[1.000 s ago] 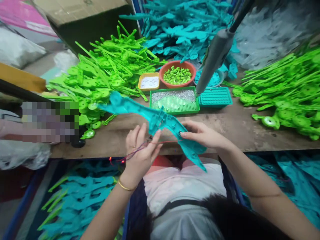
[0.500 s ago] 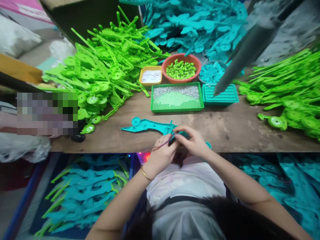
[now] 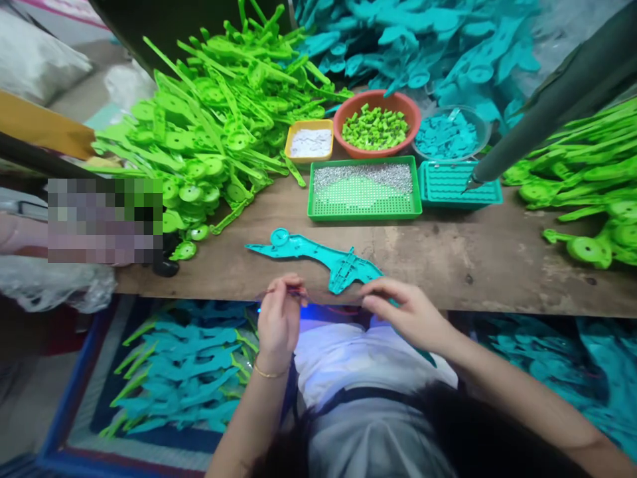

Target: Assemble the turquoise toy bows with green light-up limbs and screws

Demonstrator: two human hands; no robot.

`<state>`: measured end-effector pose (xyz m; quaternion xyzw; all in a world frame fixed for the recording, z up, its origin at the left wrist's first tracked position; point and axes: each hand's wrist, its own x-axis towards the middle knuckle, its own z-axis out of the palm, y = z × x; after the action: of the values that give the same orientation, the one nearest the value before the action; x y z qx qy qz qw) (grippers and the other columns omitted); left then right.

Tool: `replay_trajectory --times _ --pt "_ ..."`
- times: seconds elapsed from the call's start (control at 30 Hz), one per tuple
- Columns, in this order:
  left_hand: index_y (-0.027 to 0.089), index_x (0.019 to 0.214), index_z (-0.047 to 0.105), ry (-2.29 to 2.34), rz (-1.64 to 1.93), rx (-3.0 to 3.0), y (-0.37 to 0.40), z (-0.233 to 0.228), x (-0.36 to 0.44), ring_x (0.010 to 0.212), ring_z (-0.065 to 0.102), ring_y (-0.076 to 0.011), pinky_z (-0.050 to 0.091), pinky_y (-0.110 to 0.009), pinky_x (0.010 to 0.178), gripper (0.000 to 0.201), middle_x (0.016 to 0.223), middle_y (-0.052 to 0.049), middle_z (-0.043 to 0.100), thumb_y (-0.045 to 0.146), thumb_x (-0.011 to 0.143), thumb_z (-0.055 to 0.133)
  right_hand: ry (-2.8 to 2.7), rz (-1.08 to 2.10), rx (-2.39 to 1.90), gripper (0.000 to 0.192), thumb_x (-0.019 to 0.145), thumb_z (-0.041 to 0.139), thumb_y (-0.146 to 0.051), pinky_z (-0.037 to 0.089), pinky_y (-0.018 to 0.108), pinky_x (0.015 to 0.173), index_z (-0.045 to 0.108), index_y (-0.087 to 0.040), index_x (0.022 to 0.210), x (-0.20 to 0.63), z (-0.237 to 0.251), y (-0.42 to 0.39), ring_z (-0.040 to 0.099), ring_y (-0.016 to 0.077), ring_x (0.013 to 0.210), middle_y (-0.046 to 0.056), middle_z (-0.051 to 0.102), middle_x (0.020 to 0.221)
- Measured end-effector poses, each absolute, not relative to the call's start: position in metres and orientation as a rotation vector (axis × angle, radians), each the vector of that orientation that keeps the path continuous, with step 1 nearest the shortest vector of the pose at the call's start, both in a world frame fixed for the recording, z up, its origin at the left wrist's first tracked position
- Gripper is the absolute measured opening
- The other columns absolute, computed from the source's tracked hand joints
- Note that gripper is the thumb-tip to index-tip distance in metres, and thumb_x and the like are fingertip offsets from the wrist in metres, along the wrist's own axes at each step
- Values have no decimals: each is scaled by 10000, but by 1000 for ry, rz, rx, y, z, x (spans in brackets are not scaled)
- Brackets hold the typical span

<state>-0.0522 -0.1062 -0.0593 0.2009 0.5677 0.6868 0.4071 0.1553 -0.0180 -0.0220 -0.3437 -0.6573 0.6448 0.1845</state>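
A teal plastic half-shell (image 3: 318, 255) lies on the front of the table, its ribbed inner side up and its round disc at the left. Near the table edge, my left hand (image 3: 281, 322) is closed on thin dark-reddish wires (image 3: 297, 292). The strand runs faintly across toward my right hand (image 3: 411, 312), whose thumb and fingers are pinched at its other end, beside the right tip of the shell. Motion blur hides the exact grip. Below my right hand, part of another teal piece (image 3: 425, 357) shows over my lap.
Behind the shell stand a green tray (image 3: 365, 216) of small metal pieces, a teal basket (image 3: 462, 192), an orange bowl (image 3: 343, 136), a yellow dish (image 3: 308, 158) and a clear bowl (image 3: 485, 136). Lime-green parts (image 3: 199, 139) are heaped left. A dark tool (image 3: 537, 126) hangs at right.
My hands have moved apart, the left one leftward, with the wires drawn out between them. More of the teal half-shell now shows. The camera view has shifted slightly.
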Motion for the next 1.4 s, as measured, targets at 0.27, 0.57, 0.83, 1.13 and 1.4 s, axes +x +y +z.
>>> replay_trajectory --times 0.27,0.57,0.83,1.13,1.4 --pt "205 969 605 1844 827 2079 -40 -82 -94 1191 527 -200 266 -460 1145 252 1143 -59 657 306 970 373 -1836 1793 -924 270 906 534 -312 545 311 828 669 -238 1128 165 -37 -25 653 160 971 77 620 1235" --pt "156 870 575 2564 740 1614 -27 -96 -25 1047 510 -322 265 -591 998 251 974 -147 598 294 949 380 -1477 1684 -1105 237 764 711 -324 565 338 826 719 -211 971 166 -12 20 697 175 865 38 744 955" --pt "205 859 631 1951 1491 1065 -25 -59 -33 962 577 -188 395 -362 970 178 913 -24 650 337 905 521 -1450 1585 -1145 205 755 719 -371 537 374 899 749 -232 903 180 -27 26 695 194 932 37 756 974" --pt "193 725 627 1255 1780 358 -34 -11 -102 771 677 -140 550 -296 765 202 738 2 701 355 844 634 -1345 1504 -1201 265 742 725 -385 524 408 873 730 -190 922 202 -59 62 687 214 894 70 745 941" --pt "164 851 665 1151 1573 557 -36 -6 -41 864 691 -180 568 -358 826 234 939 -63 719 395 857 627 -1994 493 -1060 235 887 570 -318 345 497 1069 660 -236 1087 164 -24 46 532 246 1194 104 622 1246"
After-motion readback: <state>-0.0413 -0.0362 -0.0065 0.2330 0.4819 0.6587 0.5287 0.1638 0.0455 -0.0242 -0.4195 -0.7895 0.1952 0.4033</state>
